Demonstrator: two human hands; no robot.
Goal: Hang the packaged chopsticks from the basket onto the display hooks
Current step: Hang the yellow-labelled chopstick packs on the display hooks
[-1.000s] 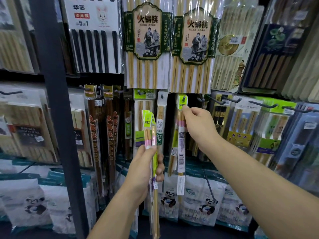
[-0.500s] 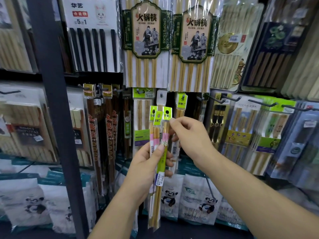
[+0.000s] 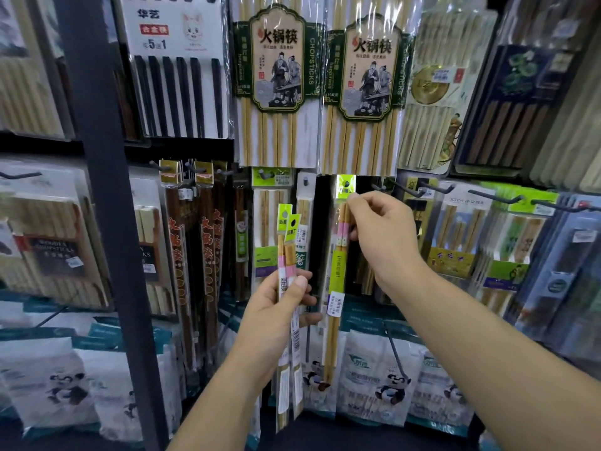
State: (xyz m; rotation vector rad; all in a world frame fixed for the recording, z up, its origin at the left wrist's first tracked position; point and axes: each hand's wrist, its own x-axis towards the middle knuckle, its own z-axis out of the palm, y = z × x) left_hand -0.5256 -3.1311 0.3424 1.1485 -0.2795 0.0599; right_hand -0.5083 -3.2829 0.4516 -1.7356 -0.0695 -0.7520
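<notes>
Shop rack (image 3: 104,222), chopstick pack (image 3: 335,281) between right fingers (image 3: 357,203)

Dim, even store light from above; glare streaks the clear plastic wrap (image 3: 361,14) high up, while wide-angle distortion bends and blurs the left and right edges.

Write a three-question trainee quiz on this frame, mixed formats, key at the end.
1. Multiple choice: how many slim clear packs of bamboo chopsticks with lime-green headers does the left hand grip? A one, B two, C four.
2. Fill in: the single matching pack pinched by the right hand shows a ___ band below its header.
3. True or false: the right hand is lower in the frame than the left hand.
Key: 1 B; 2 pink; 3 false.
</notes>
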